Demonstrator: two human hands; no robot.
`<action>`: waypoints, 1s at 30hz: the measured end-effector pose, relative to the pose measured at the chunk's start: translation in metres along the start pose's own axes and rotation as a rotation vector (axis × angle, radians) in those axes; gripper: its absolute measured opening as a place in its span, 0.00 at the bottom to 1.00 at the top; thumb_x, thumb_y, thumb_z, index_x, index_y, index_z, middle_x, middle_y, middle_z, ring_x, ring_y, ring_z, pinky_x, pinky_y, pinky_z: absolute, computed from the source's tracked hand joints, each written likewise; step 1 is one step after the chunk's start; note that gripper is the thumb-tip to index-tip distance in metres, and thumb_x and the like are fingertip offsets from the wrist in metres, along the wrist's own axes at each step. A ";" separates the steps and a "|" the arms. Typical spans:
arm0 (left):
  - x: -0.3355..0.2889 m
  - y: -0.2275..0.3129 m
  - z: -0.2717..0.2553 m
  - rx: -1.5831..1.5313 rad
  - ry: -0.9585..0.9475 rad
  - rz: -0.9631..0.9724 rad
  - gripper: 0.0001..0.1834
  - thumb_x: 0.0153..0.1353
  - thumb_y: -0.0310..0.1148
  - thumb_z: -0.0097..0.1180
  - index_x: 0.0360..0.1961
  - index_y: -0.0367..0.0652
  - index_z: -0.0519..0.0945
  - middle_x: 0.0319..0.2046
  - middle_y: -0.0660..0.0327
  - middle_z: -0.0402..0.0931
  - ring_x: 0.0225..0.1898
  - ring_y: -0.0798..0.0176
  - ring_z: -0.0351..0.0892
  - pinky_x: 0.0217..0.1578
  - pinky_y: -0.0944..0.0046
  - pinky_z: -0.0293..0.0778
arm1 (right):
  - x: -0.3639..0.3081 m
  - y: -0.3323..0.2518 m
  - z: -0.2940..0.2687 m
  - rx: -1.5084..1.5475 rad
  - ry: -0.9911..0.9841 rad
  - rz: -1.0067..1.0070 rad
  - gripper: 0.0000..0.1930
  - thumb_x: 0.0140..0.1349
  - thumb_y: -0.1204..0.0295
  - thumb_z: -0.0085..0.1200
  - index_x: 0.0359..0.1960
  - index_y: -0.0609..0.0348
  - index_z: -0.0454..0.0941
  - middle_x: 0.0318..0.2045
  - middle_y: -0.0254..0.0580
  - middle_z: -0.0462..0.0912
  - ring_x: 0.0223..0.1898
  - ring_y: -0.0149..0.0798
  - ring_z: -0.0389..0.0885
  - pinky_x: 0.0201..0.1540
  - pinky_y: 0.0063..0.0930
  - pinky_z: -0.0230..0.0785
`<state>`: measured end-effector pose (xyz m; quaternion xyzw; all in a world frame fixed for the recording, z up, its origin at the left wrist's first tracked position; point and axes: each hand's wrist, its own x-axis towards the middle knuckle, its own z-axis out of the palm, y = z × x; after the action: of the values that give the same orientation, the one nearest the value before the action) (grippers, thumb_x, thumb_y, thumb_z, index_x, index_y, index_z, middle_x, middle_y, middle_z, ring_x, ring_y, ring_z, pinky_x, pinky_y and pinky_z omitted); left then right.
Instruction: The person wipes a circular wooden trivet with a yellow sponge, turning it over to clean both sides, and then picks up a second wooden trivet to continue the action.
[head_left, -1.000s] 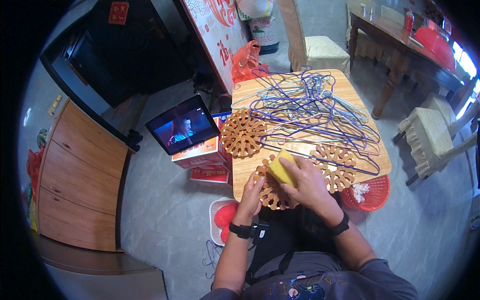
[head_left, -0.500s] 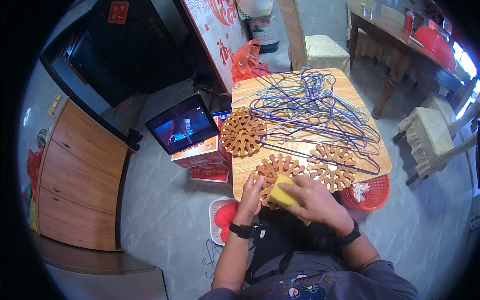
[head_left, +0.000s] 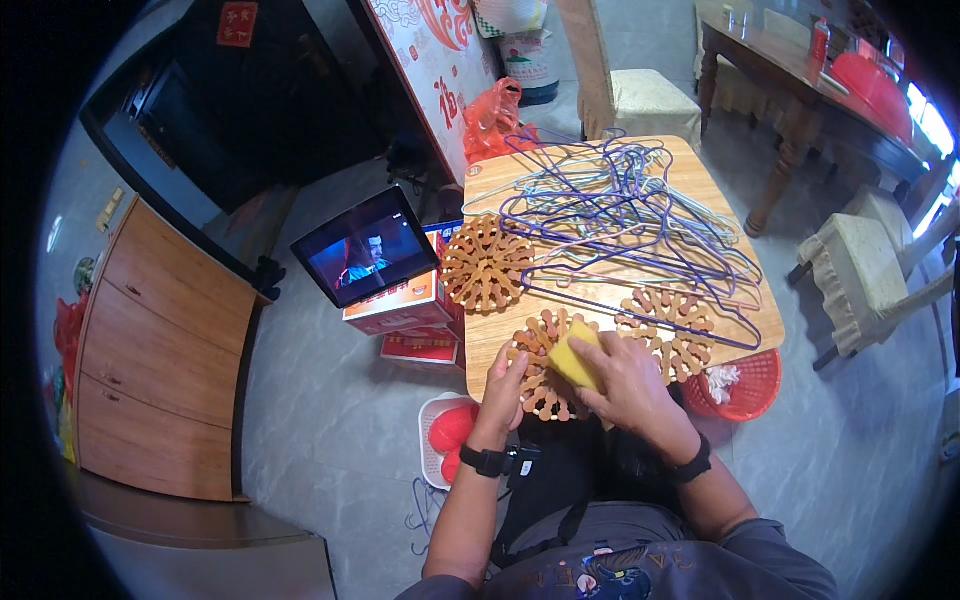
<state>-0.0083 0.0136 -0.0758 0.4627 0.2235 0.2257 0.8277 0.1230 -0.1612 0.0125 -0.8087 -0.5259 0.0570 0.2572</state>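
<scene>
A round brown wooden trivet (head_left: 540, 330) with an openwork pattern is tilted at the near edge of the small wooden table (head_left: 490, 345). My left hand (head_left: 505, 385) grips its left rim, thumb on top. In my right hand (head_left: 630, 380) is a yellow sponge (head_left: 577, 357), pressed on the trivet's upper face and hiding part of it. Two similar trivets lie on the table: one at the left edge (head_left: 487, 264), another on the right (head_left: 668, 335), partly beneath a hanger.
A tangled pile of purple and pale wire hangers (head_left: 630, 215) covers the table's far part. On the left, a tablet (head_left: 365, 247) plays video on stacked boxes (head_left: 405, 305). A red basket (head_left: 745, 385) and a white basket (head_left: 432, 440) stand on the floor beside the table.
The sponge has shifted slightly up and to the right on the trivet with my right hand, and its angle has turned. My left hand stays almost in place.
</scene>
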 end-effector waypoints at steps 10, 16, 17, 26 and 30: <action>0.002 0.000 -0.003 0.014 -0.005 0.011 0.21 0.79 0.34 0.47 0.68 0.41 0.66 0.57 0.57 0.78 0.55 0.64 0.81 0.56 0.62 0.78 | 0.004 -0.004 -0.003 0.171 0.137 -0.160 0.31 0.54 0.61 0.65 0.61 0.52 0.77 0.47 0.56 0.77 0.49 0.59 0.79 0.51 0.49 0.75; 0.002 0.004 0.003 -0.044 -0.039 0.002 0.22 0.79 0.36 0.46 0.69 0.41 0.66 0.60 0.57 0.75 0.59 0.62 0.77 0.60 0.60 0.75 | 0.022 -0.009 0.013 0.060 0.087 -0.048 0.33 0.58 0.59 0.64 0.67 0.50 0.73 0.54 0.58 0.76 0.53 0.58 0.78 0.56 0.48 0.72; 0.002 0.003 0.003 -0.026 -0.021 0.015 0.22 0.79 0.37 0.46 0.69 0.40 0.66 0.60 0.57 0.75 0.59 0.62 0.77 0.60 0.61 0.75 | 0.019 -0.010 0.017 0.038 0.116 -0.069 0.33 0.58 0.60 0.64 0.67 0.50 0.73 0.53 0.58 0.76 0.53 0.59 0.79 0.56 0.48 0.72; 0.002 -0.006 -0.003 -0.014 -0.013 0.032 0.22 0.79 0.38 0.45 0.67 0.39 0.67 0.57 0.55 0.78 0.56 0.62 0.80 0.58 0.62 0.77 | -0.017 -0.021 0.000 0.025 -0.107 -0.128 0.33 0.54 0.62 0.66 0.66 0.47 0.75 0.52 0.55 0.75 0.50 0.57 0.80 0.52 0.47 0.74; 0.004 -0.006 -0.004 0.012 -0.015 0.041 0.22 0.79 0.39 0.45 0.67 0.38 0.67 0.56 0.55 0.78 0.55 0.61 0.81 0.57 0.61 0.77 | -0.021 -0.012 -0.004 0.053 -0.095 -0.174 0.32 0.54 0.61 0.66 0.64 0.48 0.76 0.52 0.55 0.76 0.51 0.57 0.80 0.53 0.48 0.75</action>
<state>-0.0068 0.0160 -0.0838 0.4739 0.2090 0.2380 0.8217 0.1054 -0.1776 0.0181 -0.7492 -0.6041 0.0869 0.2572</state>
